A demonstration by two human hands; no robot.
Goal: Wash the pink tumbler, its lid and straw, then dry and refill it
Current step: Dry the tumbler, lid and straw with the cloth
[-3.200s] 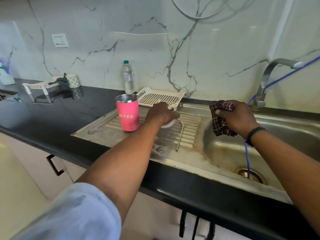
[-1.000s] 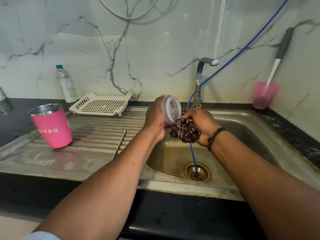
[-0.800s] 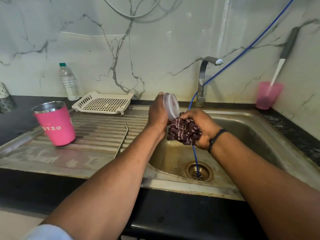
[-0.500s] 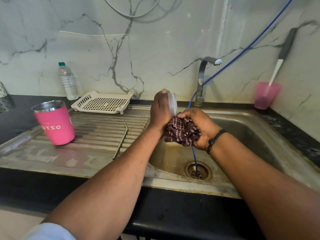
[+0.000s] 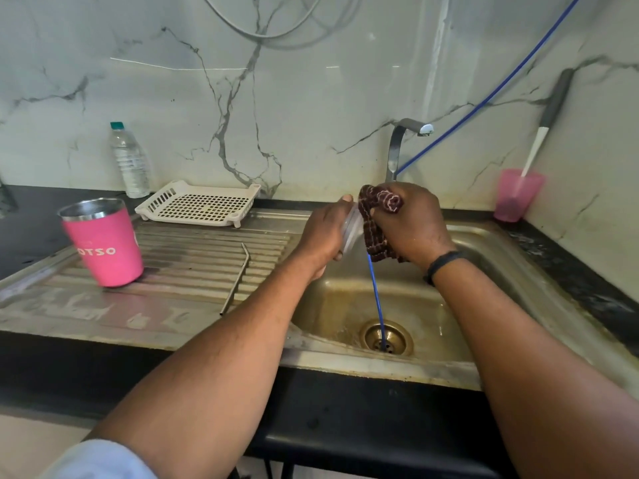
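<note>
Drying is in hand: left hand (image 5: 323, 233) grips the lid (image 5: 350, 229) over the sink (image 5: 491, 257), right hand (image 5: 409, 226) apparently rubbing it with the cloth (image 5: 375, 233). Next, the straw (image 5: 237, 278) beside the tumbler (image 5: 103, 243), left.

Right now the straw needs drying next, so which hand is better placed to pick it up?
Left hand: it is nearer the straw; the right hand grips the cloth.
</note>
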